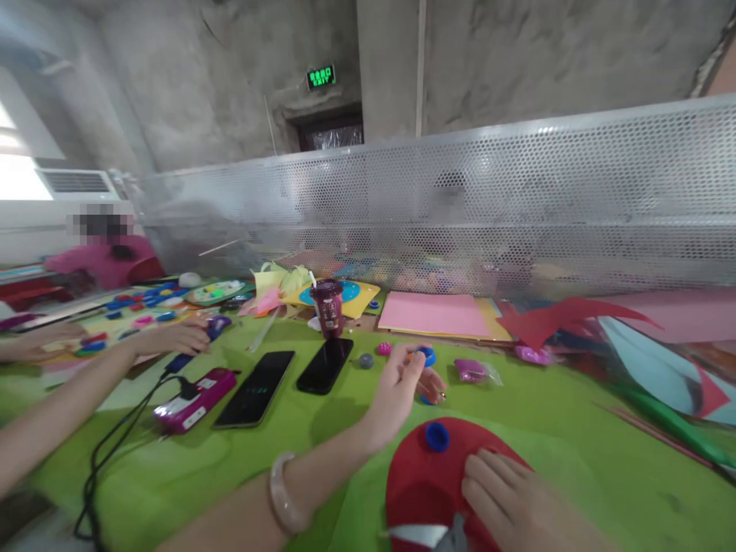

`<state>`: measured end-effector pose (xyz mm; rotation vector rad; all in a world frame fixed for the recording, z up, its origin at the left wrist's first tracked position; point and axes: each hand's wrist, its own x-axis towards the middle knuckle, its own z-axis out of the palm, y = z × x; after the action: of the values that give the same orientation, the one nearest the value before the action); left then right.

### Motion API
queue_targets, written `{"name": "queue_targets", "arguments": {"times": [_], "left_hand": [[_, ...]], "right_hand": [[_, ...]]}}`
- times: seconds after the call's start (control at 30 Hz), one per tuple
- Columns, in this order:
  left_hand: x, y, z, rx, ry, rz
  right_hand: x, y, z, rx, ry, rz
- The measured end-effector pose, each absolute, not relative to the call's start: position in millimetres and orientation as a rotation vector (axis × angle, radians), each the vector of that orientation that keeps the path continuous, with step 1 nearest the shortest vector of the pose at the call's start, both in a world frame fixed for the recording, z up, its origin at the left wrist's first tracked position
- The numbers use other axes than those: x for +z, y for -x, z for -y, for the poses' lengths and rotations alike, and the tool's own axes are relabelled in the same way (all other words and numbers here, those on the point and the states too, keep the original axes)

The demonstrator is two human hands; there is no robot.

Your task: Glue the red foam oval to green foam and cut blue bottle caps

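My left hand [402, 387], a pale bracelet on its wrist, reaches over the green table cover [575, 429] and pinches a blue bottle cap [426, 356] between its fingertips. Just under that hand lies another blue cap [426, 399]. A rounded red paper shape [417, 479] lies near the front edge, and a third blue cap [437, 435] sits on it. My right hand [509, 498] rests flat on the red paper's right side with its fingers stretched out and holds nothing. A white and grey object [428, 537] at the bottom edge is too cut off to name.
Two black phones [325, 365] [256, 387], a purple power bank [192, 399] with a black cable, and a dark drink cup [328, 307] stand to the left. Another person's arm [86, 383] reaches in there. Pink paper [434, 314], red and blue cut-outs [632, 345] and a perforated metal screen [517, 199] lie behind.
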<state>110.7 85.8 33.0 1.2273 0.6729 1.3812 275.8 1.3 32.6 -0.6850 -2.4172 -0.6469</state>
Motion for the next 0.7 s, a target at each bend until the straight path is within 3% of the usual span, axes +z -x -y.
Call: {"name": "queue_targets", "arguments": {"times": [0.27,0.7], "left_hand": [[31.1,-117.1,-68.7,1.194,-1.362,-0.666],[30.6,-126.8,-57.7,1.107,-1.556,-1.057]], "right_hand": [[30.3,-275.0,-3.1,-0.619,0.778,2.381],[21.6,-265.9,-4.4,-0.804,0.853,2.282]]}}
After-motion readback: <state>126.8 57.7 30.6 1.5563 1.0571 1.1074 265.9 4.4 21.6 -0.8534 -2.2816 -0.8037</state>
